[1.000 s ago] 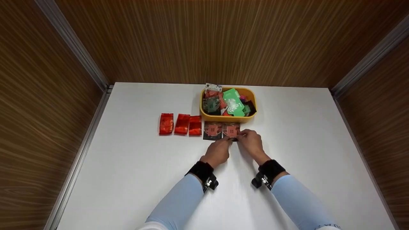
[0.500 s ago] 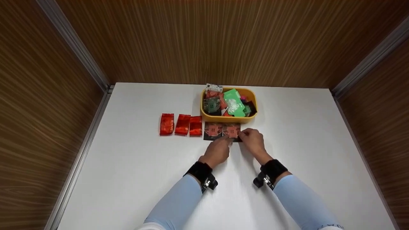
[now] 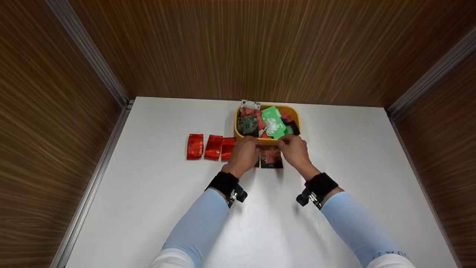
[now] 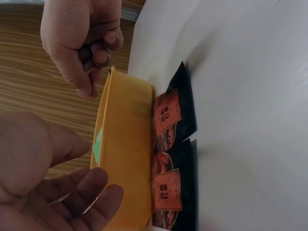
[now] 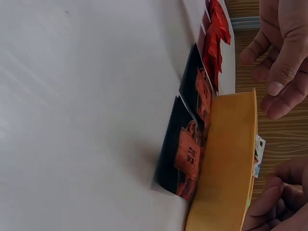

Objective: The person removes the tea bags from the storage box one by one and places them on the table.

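A white tabletop [image 3: 267, 230] lies beneath the fingers [image 4: 94, 183] and runs well out to both sides of them. Beyond them stands a brown wood-grain back panel [image 3: 230, 48]. Well apart on their left and right rise a left side panel [image 3: 44, 111] and a right side panel [image 3: 446, 111], with grey metal strips [image 3: 88, 52] at the corners.

A person's left arm in a pale-blue fabric sleeve [image 3: 199, 225] and right arm in a matching pale-blue sleeve [image 3: 359, 225] reach forward, slanting inward; a black band circles the left wrist [image 3: 223, 182] and another the right wrist [image 3: 321, 185]; the bare left hand [image 3: 243, 153] has its thumb apart from loosely bent fingers; the bare right hand [image 3: 293, 150], fingers also loosely bent, hovers near it, not touching.
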### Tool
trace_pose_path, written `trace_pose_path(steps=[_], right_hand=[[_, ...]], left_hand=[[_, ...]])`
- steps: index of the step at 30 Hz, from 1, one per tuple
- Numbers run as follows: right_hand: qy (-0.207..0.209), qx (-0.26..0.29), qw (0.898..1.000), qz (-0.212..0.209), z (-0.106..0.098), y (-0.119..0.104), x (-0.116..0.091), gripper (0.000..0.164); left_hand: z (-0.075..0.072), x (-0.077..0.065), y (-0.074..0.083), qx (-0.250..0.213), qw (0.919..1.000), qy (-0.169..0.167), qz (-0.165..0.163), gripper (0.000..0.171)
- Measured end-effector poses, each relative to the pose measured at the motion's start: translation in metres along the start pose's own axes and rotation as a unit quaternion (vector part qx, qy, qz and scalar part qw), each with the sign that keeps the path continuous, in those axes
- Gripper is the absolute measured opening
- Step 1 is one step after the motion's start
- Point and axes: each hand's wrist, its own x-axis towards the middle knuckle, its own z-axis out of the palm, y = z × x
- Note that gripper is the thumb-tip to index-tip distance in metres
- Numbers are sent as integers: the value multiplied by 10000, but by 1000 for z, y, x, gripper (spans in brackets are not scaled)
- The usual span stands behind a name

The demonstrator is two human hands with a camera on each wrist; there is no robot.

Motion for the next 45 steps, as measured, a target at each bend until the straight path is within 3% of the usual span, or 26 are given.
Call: trace_pose_path(steps=[6,10,14,18,23,28,33,39,45], right_hand=[[-160,-48,9997,-160,4,-17,18,27],[-258,-166,9990,-325,14,-28,31,24],[-337,-361,9976,-491,26,-37,43,21],[-416,-566,9968,-384,35,-43,53,19],[-336,-1003,9942,-185,43,-46,63,22],[-475,-1317,9901,80,52,-44,72,37],[-615,-1353,9887,172,58,-41,76,34],[-419,-805,9958,-92,53,-40,74,29],[-74,-78,9985,-540,40,-39,65,20]], left_hand=[[-8,15,-8,65,9992,375,-102,34],[-7,25,-11,422,9971,615,-152,34],[-4,34,-11,954,9932,637,-199,34],[-1,41,-9,1428,9879,570,-217,32],[2,44,-10,1646,9839,643,-253,26],[4,47,-14,1625,9839,691,-263,25],[5,49,-14,1572,9852,623,-264,31],[2,52,-15,1422,9870,669,-336,43],[-9,53,-20,627,9914,1005,-547,66]])
